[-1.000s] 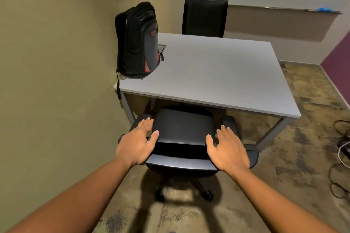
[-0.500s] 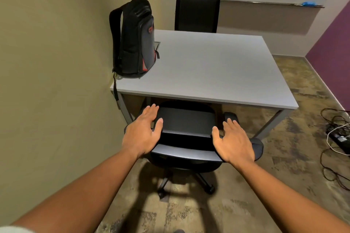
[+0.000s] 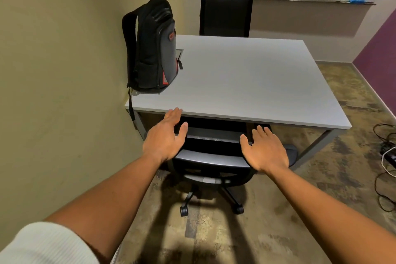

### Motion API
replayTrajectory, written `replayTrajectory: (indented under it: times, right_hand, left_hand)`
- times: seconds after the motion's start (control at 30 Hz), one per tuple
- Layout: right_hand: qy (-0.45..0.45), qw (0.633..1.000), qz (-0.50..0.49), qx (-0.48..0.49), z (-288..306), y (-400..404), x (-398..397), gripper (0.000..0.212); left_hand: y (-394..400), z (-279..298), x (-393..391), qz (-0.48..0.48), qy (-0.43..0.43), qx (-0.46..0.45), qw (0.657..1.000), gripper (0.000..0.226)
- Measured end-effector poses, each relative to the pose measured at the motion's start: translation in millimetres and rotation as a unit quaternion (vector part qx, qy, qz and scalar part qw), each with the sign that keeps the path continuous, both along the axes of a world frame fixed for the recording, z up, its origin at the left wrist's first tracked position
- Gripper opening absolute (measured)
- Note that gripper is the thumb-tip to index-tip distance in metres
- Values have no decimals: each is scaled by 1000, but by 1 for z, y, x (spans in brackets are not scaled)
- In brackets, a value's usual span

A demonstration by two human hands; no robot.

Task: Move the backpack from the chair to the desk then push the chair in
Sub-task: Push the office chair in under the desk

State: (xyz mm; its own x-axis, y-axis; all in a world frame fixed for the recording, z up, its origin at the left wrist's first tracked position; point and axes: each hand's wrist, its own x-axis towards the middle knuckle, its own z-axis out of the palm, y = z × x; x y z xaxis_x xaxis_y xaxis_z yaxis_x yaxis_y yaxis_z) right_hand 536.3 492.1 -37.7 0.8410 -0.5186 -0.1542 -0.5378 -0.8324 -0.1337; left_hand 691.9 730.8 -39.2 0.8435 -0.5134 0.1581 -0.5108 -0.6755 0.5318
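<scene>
A black backpack (image 3: 151, 49) with grey and red panels stands upright on the near left corner of the grey desk (image 3: 246, 83), against the wall. The black office chair (image 3: 211, 162) is tucked under the desk's front edge, so its seat is mostly hidden and its backrest top shows. My left hand (image 3: 165, 137) rests flat at the backrest's left side, fingers apart, its fingertips at the desk edge. At the backrest's right side lies my right hand (image 3: 265, 151), flat and with spread fingers. Neither hand holds anything.
A second black chair (image 3: 226, 13) stands behind the desk's far side. The yellow wall (image 3: 60, 92) runs close on the left. Cables and a power adapter (image 3: 387, 156) lie on the floor at the right. A ledge (image 3: 310, 2) runs along the back wall.
The chair has rolled forward under the desk with both hands on its backrest. More of the seat is now hidden by the desk top. The backpack has not moved.
</scene>
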Motion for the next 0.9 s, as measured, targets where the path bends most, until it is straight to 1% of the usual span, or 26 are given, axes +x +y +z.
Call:
replayTrajectory:
  times: [0.2,0.5,0.77,0.9]
  right_hand:
    - [19,1000,13,-12,1,-24,34,79]
    - [30,1000,1,5,0,-65,69,81]
    - [-56,998,-25,10,-4,-84,91,80]
    - [-77,996,-35,12,-5,-94,101,81]
  left_hand:
    - [-24,-1,34,-2,-9,-10,1000,59]
    - [-65,0,65,-6,-8,-21,1000,59]
    - [-88,-3,90,-12,-5,39,999,62]
    - [-99,-3,100,-9,-4,35,999,62]
